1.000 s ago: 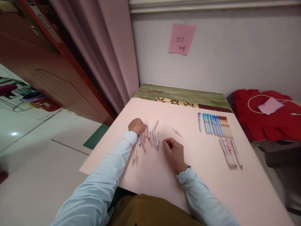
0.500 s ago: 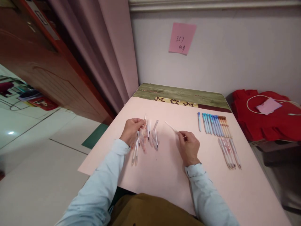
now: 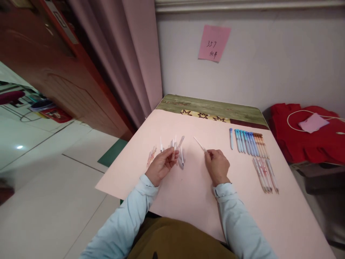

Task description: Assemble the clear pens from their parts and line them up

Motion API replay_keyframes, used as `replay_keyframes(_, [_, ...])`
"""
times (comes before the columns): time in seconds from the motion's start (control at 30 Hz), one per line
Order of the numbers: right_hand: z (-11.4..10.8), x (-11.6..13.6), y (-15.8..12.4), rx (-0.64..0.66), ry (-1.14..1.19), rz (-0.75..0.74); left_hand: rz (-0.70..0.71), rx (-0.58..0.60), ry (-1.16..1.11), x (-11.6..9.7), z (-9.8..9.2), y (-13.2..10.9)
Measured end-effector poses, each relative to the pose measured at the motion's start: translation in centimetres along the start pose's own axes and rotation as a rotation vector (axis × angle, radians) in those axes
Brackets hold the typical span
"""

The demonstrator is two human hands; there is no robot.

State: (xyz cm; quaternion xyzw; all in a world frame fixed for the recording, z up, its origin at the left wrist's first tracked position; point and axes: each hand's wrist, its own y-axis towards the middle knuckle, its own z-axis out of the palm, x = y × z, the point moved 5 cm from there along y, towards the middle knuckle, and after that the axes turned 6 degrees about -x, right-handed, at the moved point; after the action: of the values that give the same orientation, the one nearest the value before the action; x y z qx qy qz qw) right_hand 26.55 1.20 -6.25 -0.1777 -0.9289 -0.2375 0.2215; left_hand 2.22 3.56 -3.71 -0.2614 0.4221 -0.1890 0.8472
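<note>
My left hand (image 3: 162, 164) pinches a clear pen barrel (image 3: 174, 154) with a faint pinkish-orange print, lifted over the left part of the table. Between the thumb and fingers of my right hand (image 3: 217, 166) is a thin white pen refill (image 3: 199, 143), its far end pointing up and to the left. A loose cluster of pen parts lies behind and beside my left hand: dark-tipped white refills (image 3: 182, 157) and clear barrels (image 3: 151, 155) with reddish print. My left fingers cover part of this cluster.
On the right lie a row of blue and brown-capped pens (image 3: 246, 142), with several clear pens (image 3: 265, 175) nearer me. Pink paper (image 3: 194, 201) covers the table. Beyond its right edge are a red cloth (image 3: 285, 140) and a white cable. A wall stands behind; a curtain (image 3: 142, 54) hangs left.
My left hand has come nearer to me and to the right, bringing the clear barrel towards my right hand. My right hand stays almost in place with the refill. The view has shifted slightly.
</note>
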Motion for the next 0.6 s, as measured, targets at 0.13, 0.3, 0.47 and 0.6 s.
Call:
replay_keyframes(0.13, [-0.9, 0.1, -0.2, -0.073, 0.124, 0.046, 0.085, 0.035, -0.074, -1.8, -0.9, -0.5])
replay_keyframes(0.3, [-2.6, 3.0, -1.7, -0.081, 0.487, -0.068, 0.223, 0.008, -0.121, -3.1, -2.0, -0.9])
replay_keyframes(0.47, [-3.6, 6.7, -4.3, 0.02, 0.677, -0.262, 0.228, -0.084, -0.212, -2.6, -2.5, -0.5])
replay_keyframes(0.6, [-3.6, 7.3, -5.0, 0.035, 0.662, -0.31, 0.219, -0.128, -0.271, -2.2, -2.6, -0.4])
